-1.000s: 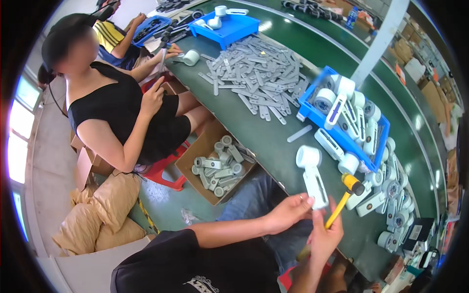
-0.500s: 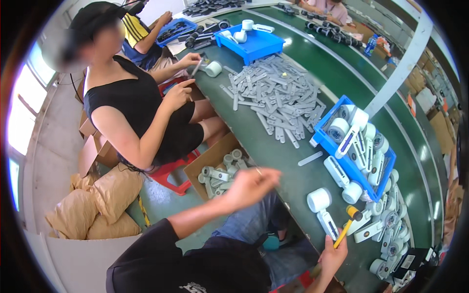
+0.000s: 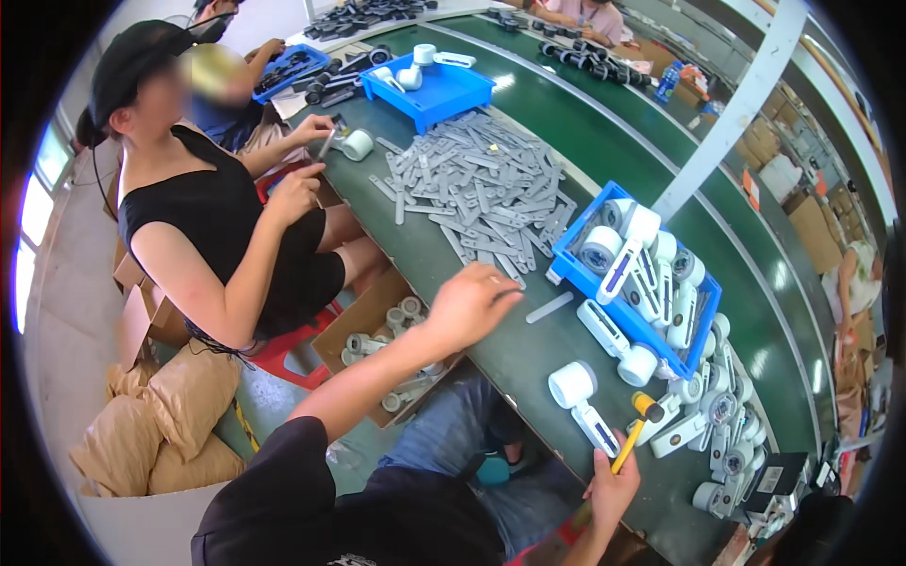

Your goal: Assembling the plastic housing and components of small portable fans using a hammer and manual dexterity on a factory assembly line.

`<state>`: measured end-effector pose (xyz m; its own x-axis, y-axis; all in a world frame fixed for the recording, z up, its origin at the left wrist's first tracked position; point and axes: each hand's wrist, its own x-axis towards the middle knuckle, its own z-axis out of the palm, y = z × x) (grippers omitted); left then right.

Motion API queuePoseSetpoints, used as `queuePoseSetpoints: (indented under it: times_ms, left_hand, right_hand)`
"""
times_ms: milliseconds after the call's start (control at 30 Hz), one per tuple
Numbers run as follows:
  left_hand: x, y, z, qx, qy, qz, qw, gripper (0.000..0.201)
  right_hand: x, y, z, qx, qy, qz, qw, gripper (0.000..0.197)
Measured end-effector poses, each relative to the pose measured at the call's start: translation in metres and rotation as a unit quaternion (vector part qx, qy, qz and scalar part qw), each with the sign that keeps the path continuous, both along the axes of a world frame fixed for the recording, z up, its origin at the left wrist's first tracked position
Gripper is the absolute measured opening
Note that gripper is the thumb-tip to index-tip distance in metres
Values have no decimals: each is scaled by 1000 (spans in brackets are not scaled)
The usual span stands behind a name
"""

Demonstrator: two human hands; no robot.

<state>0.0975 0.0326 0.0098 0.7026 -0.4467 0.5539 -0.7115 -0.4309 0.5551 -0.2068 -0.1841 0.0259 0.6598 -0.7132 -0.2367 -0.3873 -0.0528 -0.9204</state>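
Note:
My left hand (image 3: 469, 307) hovers over the table near the close edge of a pile of flat grey strips (image 3: 486, 184). Its fingers are bent together, and what they pinch, if anything, is too small to make out. A single pale strip (image 3: 549, 307) lies just right of it. My right hand (image 3: 613, 486) grips a small yellow-handled mallet (image 3: 627, 447), whose yellow and black head points away from me. Beside the mallet, a white device with a cylindrical head (image 3: 572, 384) and slotted handle lies on the table, its handle end against my right fingers.
Right of my hands, a blue tray (image 3: 630, 327) holds several white devices, with more heaped beside it (image 3: 722, 429). Another blue tray (image 3: 429, 99) stands beyond the strips. A cardboard box (image 3: 330, 332) of white parts is below the table edge; a co-worker (image 3: 217, 222) sits at the left.
My left hand has moved forward, nearer the grey strips. The whole view has shifted so the scene sits further left. My right hand keeps its hold on the mallet.

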Motion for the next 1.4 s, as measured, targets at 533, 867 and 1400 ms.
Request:
queuePoseSetpoints:
  times_ms: [533, 867, 1400]
  left_hand:
    - [-60, -41, 50, -70, 381, -87, 918, 17]
    - [-155, -52, 31, -41, 3, -213, 976, 40]
    - [-81, -82, 10, -4, -109, -408, 907, 29]
  right_hand:
    - [-29, 12, 0, 2, -154, -23, 988, 41]
    - [-24, 35, 30, 35, -130, -122, 983, 22]
    - [25, -5, 46, 42, 69, 23, 996, 34]
